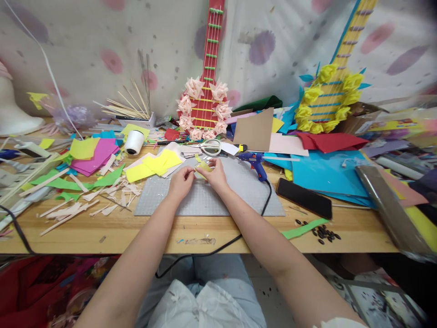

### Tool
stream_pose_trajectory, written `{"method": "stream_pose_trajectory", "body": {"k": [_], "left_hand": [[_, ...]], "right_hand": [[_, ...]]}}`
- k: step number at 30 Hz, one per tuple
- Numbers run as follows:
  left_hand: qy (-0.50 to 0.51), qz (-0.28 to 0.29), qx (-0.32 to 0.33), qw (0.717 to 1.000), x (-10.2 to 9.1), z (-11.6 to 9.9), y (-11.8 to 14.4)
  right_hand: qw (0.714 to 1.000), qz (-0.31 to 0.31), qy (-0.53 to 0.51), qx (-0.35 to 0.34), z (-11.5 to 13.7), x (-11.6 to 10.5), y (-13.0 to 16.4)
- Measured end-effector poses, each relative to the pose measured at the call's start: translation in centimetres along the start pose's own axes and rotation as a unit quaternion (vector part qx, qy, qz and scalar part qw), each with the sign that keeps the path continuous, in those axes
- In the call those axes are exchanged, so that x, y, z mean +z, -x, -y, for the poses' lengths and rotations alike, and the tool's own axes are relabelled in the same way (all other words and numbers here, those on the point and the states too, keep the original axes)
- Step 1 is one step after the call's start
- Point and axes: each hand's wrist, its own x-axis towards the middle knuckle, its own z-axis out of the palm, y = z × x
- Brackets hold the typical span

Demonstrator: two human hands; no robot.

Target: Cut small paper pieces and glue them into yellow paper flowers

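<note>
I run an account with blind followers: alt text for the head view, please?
A left hand and right hand hold a small yellow piece over a grey mat on a wooden table strewn with paper scraps. A blue glue gun lies to the right; behind are a red guitar model with pink flowers and a yellow one.

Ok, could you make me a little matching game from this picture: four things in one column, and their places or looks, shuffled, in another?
Things:
1. Small yellow piece
2. Glue gun
3. Phone
4. Red guitar

Places or looks:
A. Near the small black beads
B. Ringed with pink flowers
C. Between the left hand and right hand
D. Blue, with a black cord

Pairs: 1-C, 2-D, 3-A, 4-B
</note>
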Motion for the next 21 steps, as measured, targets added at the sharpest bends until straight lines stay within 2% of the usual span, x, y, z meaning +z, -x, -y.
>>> {"method": "stream_pose_trajectory", "body": {"k": [5, 21], "left_hand": [[-0.009, 0.006, 0.004, 1.0, 0.02, -0.1, 0.02], [-0.019, 0.012, 0.007, 1.0, -0.18, -0.27, 0.12]], "right_hand": [[0.998, -0.026, 0.049, -0.008, 0.06, 0.21, 0.1], [0.999, -0.012, 0.051, -0.002, 0.35, 0.15, 0.15]]}}
